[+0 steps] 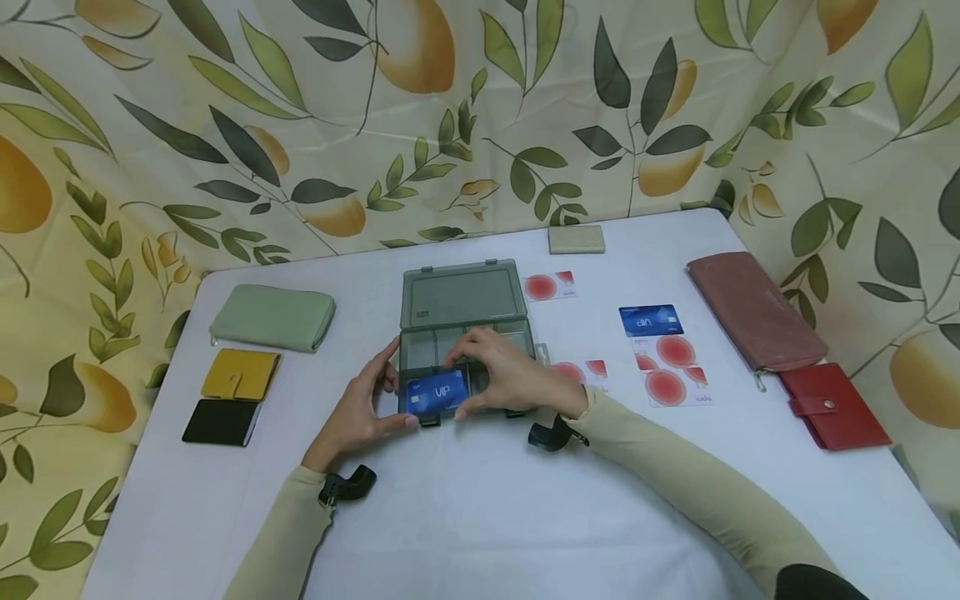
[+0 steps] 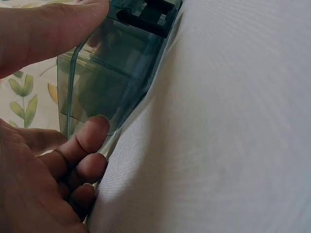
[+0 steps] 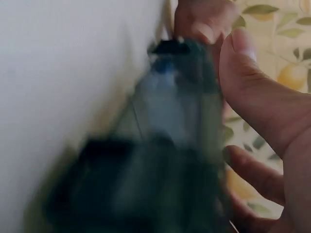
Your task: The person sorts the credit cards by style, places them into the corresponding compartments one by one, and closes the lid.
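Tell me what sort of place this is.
Likely a staged tabletop set for recording, not a lived-in room: a white-covered table backed by a hung leaf-and-fruit print cloth, with wallets and cards laid out in neat groups around an open grey compartment box.

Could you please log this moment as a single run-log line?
left hand: holds box at left edge | right hand: fingers on blue card in front compartment | box: lid open, on table
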The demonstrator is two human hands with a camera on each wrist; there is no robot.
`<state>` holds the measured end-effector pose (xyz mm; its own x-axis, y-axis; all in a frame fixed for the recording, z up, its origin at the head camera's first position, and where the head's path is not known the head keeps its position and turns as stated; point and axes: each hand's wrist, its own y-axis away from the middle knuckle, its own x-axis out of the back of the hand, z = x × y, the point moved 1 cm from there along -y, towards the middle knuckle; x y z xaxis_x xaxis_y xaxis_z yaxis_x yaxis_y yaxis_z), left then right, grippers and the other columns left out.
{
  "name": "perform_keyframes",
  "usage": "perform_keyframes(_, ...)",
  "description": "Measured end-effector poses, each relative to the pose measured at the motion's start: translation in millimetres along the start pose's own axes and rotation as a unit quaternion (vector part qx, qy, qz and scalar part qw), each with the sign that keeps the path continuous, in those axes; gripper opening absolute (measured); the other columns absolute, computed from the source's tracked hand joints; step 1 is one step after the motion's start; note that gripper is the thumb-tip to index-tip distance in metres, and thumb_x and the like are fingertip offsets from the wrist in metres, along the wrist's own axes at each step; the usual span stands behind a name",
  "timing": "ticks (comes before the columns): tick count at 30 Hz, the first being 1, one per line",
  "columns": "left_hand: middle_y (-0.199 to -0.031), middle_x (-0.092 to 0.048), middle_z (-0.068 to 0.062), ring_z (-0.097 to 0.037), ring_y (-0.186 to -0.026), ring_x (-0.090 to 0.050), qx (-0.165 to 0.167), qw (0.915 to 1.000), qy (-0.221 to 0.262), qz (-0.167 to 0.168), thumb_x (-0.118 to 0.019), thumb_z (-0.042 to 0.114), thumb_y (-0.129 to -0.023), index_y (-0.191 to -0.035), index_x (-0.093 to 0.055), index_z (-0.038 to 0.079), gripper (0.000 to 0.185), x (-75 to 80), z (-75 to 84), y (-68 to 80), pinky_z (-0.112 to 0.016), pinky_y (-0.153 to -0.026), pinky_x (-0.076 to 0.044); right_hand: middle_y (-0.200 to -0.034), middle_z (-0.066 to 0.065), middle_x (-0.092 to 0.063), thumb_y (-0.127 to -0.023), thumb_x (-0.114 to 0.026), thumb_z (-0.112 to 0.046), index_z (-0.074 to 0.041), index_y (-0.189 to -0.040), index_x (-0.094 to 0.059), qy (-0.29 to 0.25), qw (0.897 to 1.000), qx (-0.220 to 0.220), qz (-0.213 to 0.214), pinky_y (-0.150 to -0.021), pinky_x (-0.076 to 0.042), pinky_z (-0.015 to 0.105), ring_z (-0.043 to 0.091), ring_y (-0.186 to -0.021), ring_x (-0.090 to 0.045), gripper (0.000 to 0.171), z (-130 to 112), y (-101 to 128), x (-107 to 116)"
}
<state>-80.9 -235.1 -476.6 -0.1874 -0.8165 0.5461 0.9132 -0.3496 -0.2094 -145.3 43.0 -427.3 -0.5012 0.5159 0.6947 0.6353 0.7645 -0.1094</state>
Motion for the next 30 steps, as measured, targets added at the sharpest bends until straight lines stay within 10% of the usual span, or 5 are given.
perform_keyframes(8,-0.102,-0.058,-0.013,-0.023,-0.089,-0.053,-0.001,1.0,-0.002,-0.004,-0.093,0.021,-0.076,-0.166,-0.026,-0.003,0.115,0.8,3.1,-0.4,-0.032,-0.084,-0.045,-0.131,0.009,-0.07,-0.074,-0.098,-0.027,-0.009,-0.129,-0.071,0.0,0.999,-0.038,0.018,-0.102,-0.052,0.053,0.03,-0.123,-0.062,0.064,29,36,70)
perform_keyframes(16,-0.102,-0.058,-0.013,-0.02,-0.089,-0.052,-0.002,1.0,0.0,0.004,-0.093,0.023,-0.076,-0.166,-0.026,-0.003,0.115,3.9,-1.7,3.4,-0.029,-0.084,-0.045,-0.133,0.022,-0.067,-0.079,-0.096,-0.024,-0.004,-0.135,-0.069,0.116,0.974,-0.192,0.004,-0.105,-0.047,0.065,0.041,-0.124,-0.058,0.066,96,101,163)
perform_keyframes(21,-0.102,-0.058,-0.013,-0.019,-0.089,-0.052,0.005,1.0,0.001,0.004,-0.093,0.016,-0.074,-0.165,-0.027,-0.003,0.114,3.3,0.5,4.4,-0.028,-0.084,-0.046,-0.127,0.028,-0.066,-0.081,-0.093,-0.029,-0.002,-0.13,-0.07,0.178,0.952,-0.247,-0.012,-0.103,-0.044,0.068,0.046,-0.121,-0.053,0.061,127,125,175)
perform_keyframes(30,-0.099,-0.058,-0.016,-0.023,-0.088,-0.052,-0.018,0.9997,0.018,0.003,-0.092,0.006,-0.073,-0.164,-0.027,-0.006,0.112,-2.0,2.8,1.2,-0.029,-0.083,-0.045,-0.127,0.033,-0.062,-0.085,-0.091,-0.022,0.005,-0.125,-0.058,0.148,0.949,-0.28,0.003,-0.106,-0.046,0.066,0.047,-0.118,-0.054,0.059,140,137,174)
